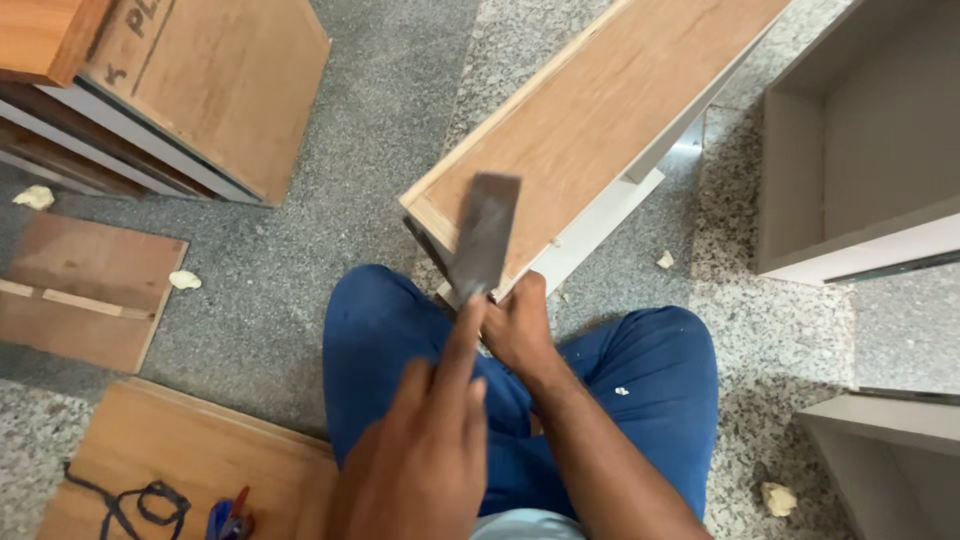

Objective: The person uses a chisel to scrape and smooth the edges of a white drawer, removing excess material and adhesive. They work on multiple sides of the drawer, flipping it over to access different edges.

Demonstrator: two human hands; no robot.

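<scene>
I sit on the floor with a long wooden panel [600, 110], edged in white, resting between my blue-trousered knees. My left hand [425, 450] is close to the camera and blurred. It is shut on a flat dark metal blade [485, 235], like a file or scraper, with one finger stretched along it. The blade lies tilted over the panel's near corner. My right hand [520, 325] grips the panel's near end just beside the blade's lower part.
A stack of boards [200, 90] leans at the top left. A small brown panel [85, 290] lies at the left. On another board [160, 450] are a black cord [140, 505] and a red-and-blue tool [230, 518]. Grey cabinet boxes [860, 150] stand at the right. Crumpled scraps dot the stone floor.
</scene>
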